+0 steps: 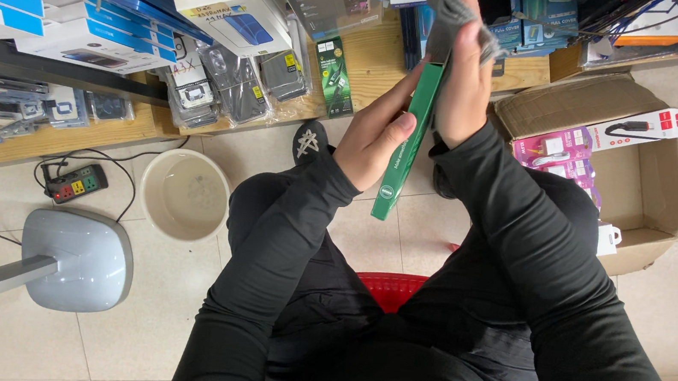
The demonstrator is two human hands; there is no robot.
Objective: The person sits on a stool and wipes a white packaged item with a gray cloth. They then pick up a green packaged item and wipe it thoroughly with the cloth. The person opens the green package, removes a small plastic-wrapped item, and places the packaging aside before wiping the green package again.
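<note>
Tiled floor [165, 341], cluttered shelf [373, 57] upper frame. My left hand [375, 139] clenched on green box [404, 151], steadying it upright; right hand [460, 85] presses grey cloth [451, 10] along its edge.

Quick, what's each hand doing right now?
Left hand: closed on the green box, thumb on its edge.
Right hand: pressing a grey cloth against the green box.

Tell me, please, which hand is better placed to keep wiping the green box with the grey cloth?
Probably the right hand: it holds the grey cloth against the green box, while the left hand grips the box.
</note>
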